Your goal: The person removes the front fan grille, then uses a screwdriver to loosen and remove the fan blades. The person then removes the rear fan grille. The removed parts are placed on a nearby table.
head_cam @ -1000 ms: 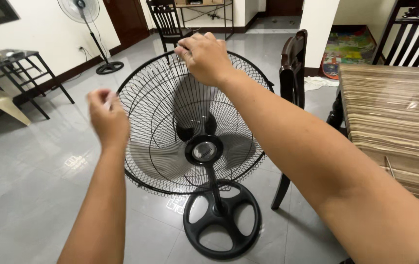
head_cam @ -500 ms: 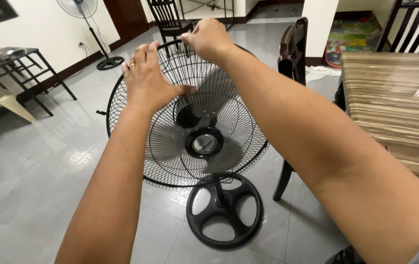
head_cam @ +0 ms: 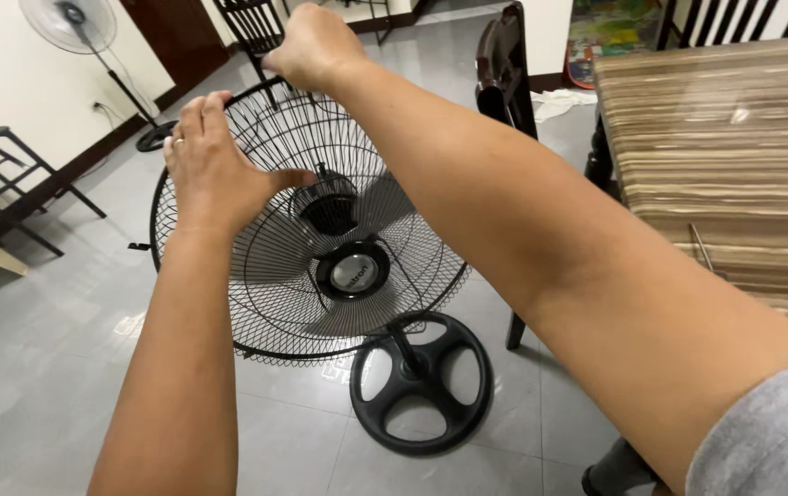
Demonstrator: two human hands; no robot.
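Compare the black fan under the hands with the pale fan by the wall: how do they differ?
The black fan is short, on a round spoked base, its head tilted up toward the camera; the pale fan stands tall on a thin pole, facing out sideways. The black fan is being handled: the left hand lies flat on its wire guard and the right hand closes on the guard's top rim. The pale fan stands untouched. Both have round wire guards and round floor bases.

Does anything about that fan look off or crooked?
Yes. The black fan tips face-up instead of facing forward, its wire grille tilted over the round base. The left hand lies on the grille; the right hand grips its far rim.
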